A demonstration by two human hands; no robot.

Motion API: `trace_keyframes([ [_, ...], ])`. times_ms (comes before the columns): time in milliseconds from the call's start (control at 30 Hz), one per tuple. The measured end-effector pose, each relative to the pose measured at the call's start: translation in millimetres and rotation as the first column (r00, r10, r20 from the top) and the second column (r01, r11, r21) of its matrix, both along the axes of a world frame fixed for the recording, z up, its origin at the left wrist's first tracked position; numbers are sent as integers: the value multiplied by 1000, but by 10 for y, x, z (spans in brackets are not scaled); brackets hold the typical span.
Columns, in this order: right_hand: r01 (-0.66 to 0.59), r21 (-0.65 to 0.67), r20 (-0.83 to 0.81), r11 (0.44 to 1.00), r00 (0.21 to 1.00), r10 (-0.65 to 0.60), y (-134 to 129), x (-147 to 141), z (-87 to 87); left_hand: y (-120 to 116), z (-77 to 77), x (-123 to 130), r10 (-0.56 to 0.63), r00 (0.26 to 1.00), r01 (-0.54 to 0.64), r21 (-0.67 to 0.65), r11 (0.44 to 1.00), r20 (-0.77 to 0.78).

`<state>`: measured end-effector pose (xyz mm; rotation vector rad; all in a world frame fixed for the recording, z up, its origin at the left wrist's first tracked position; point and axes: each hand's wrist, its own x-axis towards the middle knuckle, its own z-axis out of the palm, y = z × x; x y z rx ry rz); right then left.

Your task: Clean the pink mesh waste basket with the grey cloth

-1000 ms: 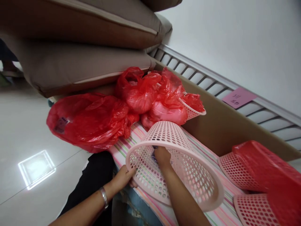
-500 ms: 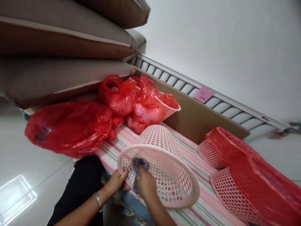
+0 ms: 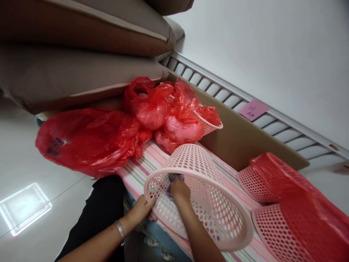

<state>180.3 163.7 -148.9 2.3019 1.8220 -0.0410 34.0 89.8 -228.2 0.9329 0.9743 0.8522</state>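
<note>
A pale pink perforated plastic basket [image 3: 199,163] lies on its side, its wide mouth facing me. My left hand [image 3: 143,210] grips the left part of its rim, the thumb inside and the fingers behind. Inside the basket, my right hand [image 3: 180,190] is closed on a purple-grey cloth [image 3: 169,193] against the inner wall. Part of the cloth is hidden behind that hand. Under the basket is a striped sheet [image 3: 141,165].
Red plastic bags [image 3: 89,142] lie to the left and behind the basket. Two more pink baskets [image 3: 275,225] with red liners stand at right. Grey cushions [image 3: 89,69] are stacked at upper left. A railing [image 3: 229,92] with a pink note [image 3: 253,110] runs along the wall.
My right hand has pushed deeper into the basket with the cloth. My left hand keeps its hold on the rim. The whole view has shifted slightly.
</note>
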Motion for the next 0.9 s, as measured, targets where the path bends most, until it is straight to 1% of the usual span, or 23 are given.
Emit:
trace_keyframes([
  [100, 28, -3, 26, 1000, 999, -27, 371, 89, 22, 4, 26, -9, -11, 1000, 12, -32, 999, 22],
  [200, 34, -9, 38, 999, 999, -33, 542, 150, 10, 41, 67, -61, -35, 999, 37, -51, 998, 42],
  [267, 33, -15, 39, 999, 999, -32, 574, 180, -2, 86, 95, -127, -18, 999, 20, -42, 999, 41],
  [333, 20, -18, 28, 1000, 999, -20, 573, 204, -5, 131, 119, -199, 33, 999, -33, -8, 999, 22],
  [400, 17, -20, 12, 1000, 1000, -17, 551, 214, 3, 160, 139, -244, 74, 997, -74, 22, 997, -4],
  [467, 21, -15, -6, 1000, 1000, -21, 491, 201, 11, 167, 150, -247, 81, 996, -80, 29, 996, -29],
  [533, 18, -7, -27, 1000, 999, -18, 365, 156, 4, 159, 148, -219, 76, 996, -75, 17, 997, -48],
  [600, -21, 7, -48, 1000, 999, 21, 156, 79, -26, 148, 135, -184, 82, 995, -82, 5, 997, -65],
  [700, -114, 57, -37, 992, 992, 117, -277, -78, -96, 137, 116, -155, 100, 991, -101, -7, 995, -89],
  [800, -194, 85, -21, 977, 980, 196, -726, -232, -143, 115, 128, -146, 112, 988, -115, -19, 993, -109],
  [900, -255, 70, -44, 964, 965, 259, -1042, -303, -141, 70, 169, -122, 109, 986, -113, -28, 993, -125],
])
